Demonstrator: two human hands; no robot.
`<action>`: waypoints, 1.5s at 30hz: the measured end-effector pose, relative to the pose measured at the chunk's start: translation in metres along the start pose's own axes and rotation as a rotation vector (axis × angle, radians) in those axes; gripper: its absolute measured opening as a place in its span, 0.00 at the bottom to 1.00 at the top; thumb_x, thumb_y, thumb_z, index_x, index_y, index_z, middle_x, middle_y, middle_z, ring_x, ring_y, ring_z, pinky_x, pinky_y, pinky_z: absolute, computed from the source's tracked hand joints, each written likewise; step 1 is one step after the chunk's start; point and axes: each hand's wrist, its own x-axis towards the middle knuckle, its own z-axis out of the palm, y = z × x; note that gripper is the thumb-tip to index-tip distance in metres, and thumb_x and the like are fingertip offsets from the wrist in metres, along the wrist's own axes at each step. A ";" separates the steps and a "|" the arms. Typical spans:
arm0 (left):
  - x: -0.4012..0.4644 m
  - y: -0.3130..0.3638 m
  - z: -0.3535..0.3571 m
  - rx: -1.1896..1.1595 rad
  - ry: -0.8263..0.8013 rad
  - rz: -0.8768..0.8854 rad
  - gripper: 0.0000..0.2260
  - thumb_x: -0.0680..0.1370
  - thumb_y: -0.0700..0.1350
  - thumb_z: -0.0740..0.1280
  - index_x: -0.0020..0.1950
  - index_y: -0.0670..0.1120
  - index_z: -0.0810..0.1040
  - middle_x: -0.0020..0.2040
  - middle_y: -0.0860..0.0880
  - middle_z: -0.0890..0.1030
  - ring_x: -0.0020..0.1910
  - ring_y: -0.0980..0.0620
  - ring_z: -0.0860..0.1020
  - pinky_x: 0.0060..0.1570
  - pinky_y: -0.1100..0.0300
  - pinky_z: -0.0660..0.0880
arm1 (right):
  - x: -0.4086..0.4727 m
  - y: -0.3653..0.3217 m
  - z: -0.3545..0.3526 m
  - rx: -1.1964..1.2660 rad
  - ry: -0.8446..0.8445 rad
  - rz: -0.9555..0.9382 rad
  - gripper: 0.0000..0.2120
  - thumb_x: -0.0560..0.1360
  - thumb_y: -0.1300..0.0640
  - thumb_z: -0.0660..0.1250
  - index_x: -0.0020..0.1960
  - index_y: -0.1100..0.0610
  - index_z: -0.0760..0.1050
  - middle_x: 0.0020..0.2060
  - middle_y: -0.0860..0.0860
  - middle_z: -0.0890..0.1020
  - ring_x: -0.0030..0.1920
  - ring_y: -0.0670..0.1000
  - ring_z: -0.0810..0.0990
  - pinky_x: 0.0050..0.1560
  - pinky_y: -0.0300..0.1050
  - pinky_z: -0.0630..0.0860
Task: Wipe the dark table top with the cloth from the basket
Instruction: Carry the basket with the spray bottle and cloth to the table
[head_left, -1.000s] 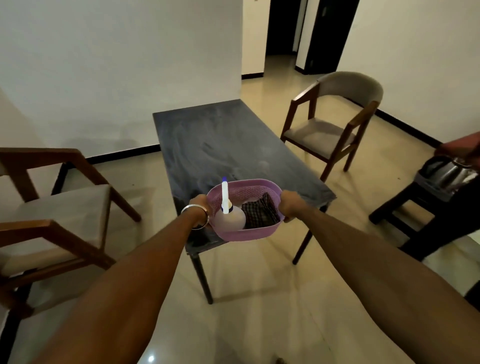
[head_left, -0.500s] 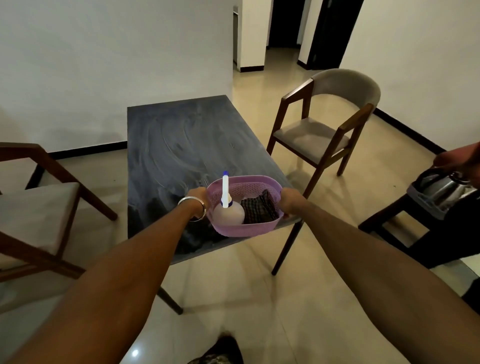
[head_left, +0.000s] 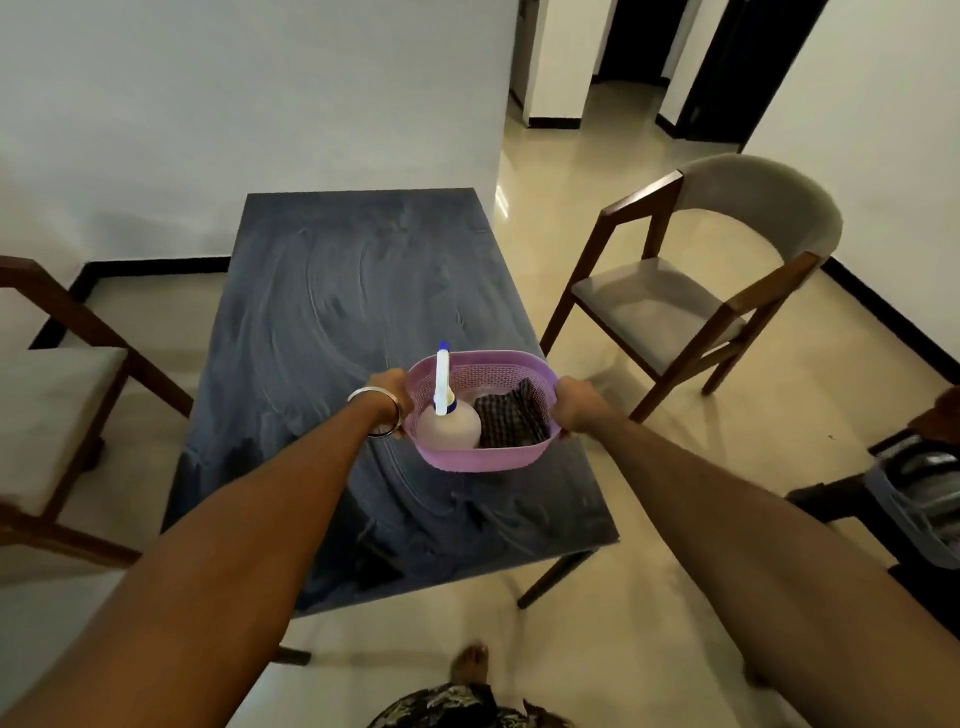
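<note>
A purple plastic basket (head_left: 480, 460) hangs over the near part of the dark table top (head_left: 332, 291), which is streaked with pale dust. My left hand (head_left: 396, 396) grips the basket's left rim and my right hand (head_left: 575, 404) grips its right rim. Inside lie a dark checked cloth (head_left: 511, 420) on the right and a white spray bottle (head_left: 449, 423) with a blue-tipped nozzle on the left. Whether the basket touches the table I cannot tell.
A wooden chair with a grey seat (head_left: 701, 291) stands right of the table, another wooden chair (head_left: 57, 395) at its left. A low dark stand with a grey crate (head_left: 919, 499) sits at the far right. White walls behind; a doorway (head_left: 628, 57) at the back.
I have stepped closer to the table. The basket, held in both hands, has moved from beyond the near right corner to above the near part of the table top.
</note>
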 end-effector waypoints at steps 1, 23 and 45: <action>0.008 0.006 -0.003 -0.017 0.006 -0.010 0.12 0.75 0.36 0.68 0.58 0.40 0.78 0.49 0.39 0.81 0.40 0.41 0.82 0.35 0.48 0.82 | 0.012 -0.001 -0.008 -0.013 -0.003 -0.025 0.04 0.77 0.61 0.70 0.50 0.62 0.80 0.47 0.57 0.84 0.46 0.54 0.84 0.48 0.46 0.83; 0.130 0.118 0.030 -0.214 0.331 -0.385 0.13 0.76 0.33 0.66 0.61 0.38 0.76 0.55 0.37 0.79 0.50 0.36 0.81 0.44 0.44 0.81 | 0.267 0.019 -0.113 -0.267 -0.254 -0.501 0.03 0.74 0.64 0.69 0.46 0.64 0.79 0.42 0.57 0.83 0.43 0.56 0.84 0.46 0.50 0.83; 0.214 0.095 -0.052 -0.508 0.641 -0.753 0.19 0.76 0.34 0.68 0.67 0.41 0.72 0.55 0.39 0.78 0.46 0.40 0.82 0.46 0.45 0.82 | 0.453 -0.183 -0.104 -0.472 -0.357 -0.933 0.09 0.77 0.60 0.67 0.55 0.64 0.78 0.51 0.59 0.82 0.49 0.58 0.81 0.44 0.48 0.74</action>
